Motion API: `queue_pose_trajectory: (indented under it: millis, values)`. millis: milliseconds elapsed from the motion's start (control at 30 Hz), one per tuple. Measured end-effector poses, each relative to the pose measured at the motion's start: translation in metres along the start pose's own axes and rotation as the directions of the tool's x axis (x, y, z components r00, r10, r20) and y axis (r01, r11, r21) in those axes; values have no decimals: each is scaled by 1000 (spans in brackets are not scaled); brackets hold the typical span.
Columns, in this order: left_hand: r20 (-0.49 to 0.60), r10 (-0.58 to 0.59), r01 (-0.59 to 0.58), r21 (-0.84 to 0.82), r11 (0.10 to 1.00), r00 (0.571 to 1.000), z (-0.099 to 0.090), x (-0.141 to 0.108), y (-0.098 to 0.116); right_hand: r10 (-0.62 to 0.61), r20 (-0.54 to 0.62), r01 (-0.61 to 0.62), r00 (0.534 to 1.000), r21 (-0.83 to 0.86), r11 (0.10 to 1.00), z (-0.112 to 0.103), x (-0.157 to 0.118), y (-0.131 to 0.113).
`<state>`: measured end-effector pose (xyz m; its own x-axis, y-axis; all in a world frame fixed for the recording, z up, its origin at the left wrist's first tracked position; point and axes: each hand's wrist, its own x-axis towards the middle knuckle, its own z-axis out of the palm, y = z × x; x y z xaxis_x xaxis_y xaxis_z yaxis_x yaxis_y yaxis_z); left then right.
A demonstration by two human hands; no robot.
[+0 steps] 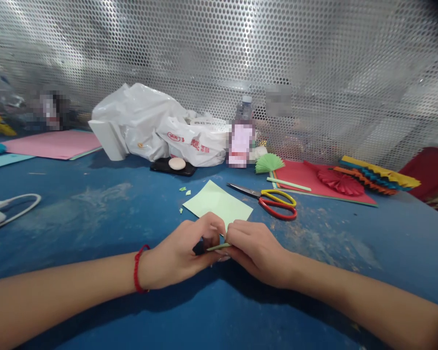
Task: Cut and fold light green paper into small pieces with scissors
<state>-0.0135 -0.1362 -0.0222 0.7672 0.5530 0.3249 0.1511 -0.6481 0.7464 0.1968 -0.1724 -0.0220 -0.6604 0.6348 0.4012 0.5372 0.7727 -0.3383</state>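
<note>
Both hands meet low in the middle of the view, fingertips close together. My left hand (184, 250), with a red string bracelet at its wrist, has its fingers curled onto a small green paper piece (218, 247). The fingers of my right hand (259, 248) pinch the same piece from the other side. Much of the piece is hidden by the fingers. Just beyond the hands a light green paper sheet (219, 201) lies on the blue table (95, 218). Scissors (273, 200) with one yellow and one red handle lie right of the sheet, blades pointing left.
Green paper scraps (188, 193) lie left of the sheet. Farther back are white plastic bags (138, 116), a black phone (164, 166), a bottle (242, 131), a green paper fan (270, 163) and red paper (299, 176). Pink paper (54, 144) and a white cable (25, 197) are at left.
</note>
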Motion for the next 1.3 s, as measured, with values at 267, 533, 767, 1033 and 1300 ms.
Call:
queue_pose_trajectory:
  millis: [267, 533, 767, 1033, 1300]
  values:
    - [-7, -106, 105, -106, 989, 994, -2, 6, 2, 104, -97, -95, 990, 100, 991, 2, -2, 3]
    - [-51, -201, 188, -196, 963, 978, -3, 11, 3, 267, -63, -225, 962, 376, 899, -4, 3, 6]
    - [-52, -79, 66, -212, 975, 996, -1, 7, -1, 239, -63, -200, 969, 368, 908, -5, 2, 5]
    - [49, -44, 49, -116, 992, 998, -8, 4, 6, 295, 73, -273, 953, 633, 725, -7, 4, 13]
    - [-34, 39, -38, 54, 998, 999, -5, 0, -2, 232, -21, -200, 973, 434, 878, -4, 0, 6]
